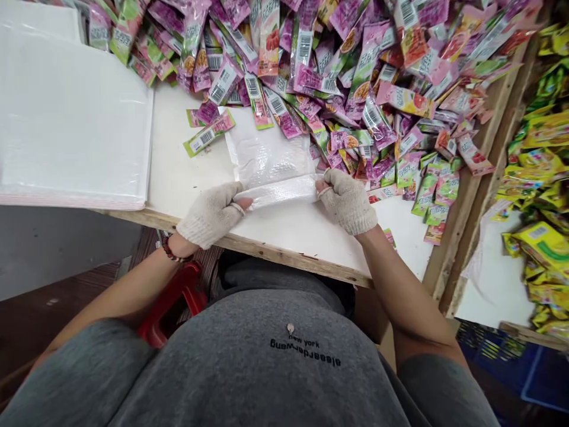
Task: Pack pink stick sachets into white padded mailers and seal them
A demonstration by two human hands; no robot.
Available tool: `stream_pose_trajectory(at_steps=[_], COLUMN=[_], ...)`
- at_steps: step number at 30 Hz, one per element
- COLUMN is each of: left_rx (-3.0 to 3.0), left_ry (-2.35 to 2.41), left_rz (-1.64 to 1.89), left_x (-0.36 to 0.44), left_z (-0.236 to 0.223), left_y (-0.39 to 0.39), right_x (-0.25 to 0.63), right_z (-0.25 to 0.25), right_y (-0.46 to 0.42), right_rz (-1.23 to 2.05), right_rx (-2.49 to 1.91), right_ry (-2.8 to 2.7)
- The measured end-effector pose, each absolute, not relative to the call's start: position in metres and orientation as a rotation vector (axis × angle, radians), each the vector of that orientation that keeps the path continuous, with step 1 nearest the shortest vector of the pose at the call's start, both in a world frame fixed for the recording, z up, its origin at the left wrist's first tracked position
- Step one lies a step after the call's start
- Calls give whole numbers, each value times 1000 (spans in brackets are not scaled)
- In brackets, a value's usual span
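Observation:
A white padded mailer [271, 154] lies on the white tabletop in front of me, its near edge folded up into a flap. My left hand [213, 212], in a knitted glove with bare fingertips, pinches the flap's left end. At the flap's right end, my right hand [345, 198], gloved the same way, is closed on it with the thumb on top. The far edge of the mailer touches a heap of small printed sachets [311, 77] in purple, pink and green. One loose green-and-pink sachet [208, 133] rests left of the mailer.
A stack of white mailers [71, 118] lies at the left on the table. A wooden rim [275, 255] runs along the front, and a wooden divider [484, 154] bounds the right side. Beyond it are yellow packets [546, 243]. Below the table stands a red stool [178, 296].

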State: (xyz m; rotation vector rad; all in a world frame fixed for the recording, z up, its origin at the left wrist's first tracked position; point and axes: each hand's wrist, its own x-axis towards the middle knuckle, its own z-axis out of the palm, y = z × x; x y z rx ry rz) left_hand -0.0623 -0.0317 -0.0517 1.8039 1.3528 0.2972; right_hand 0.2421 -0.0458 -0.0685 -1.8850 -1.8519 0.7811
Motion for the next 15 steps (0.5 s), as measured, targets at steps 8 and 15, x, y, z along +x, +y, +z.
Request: stream_pose_trajectory(at_steps=[8, 15], left_rx=[1871, 1710], left_ry=[1726, 1728], left_rz=[181, 394], left_x=[-55, -54], left_z=[-60, -54], left_y=[-26, -26], right_x=[230, 210], right_z=[-82, -78], right_y=[-41, -36], right_rz=[650, 1167], right_rx=[-2008, -1771], right_ry=[-1876, -1717])
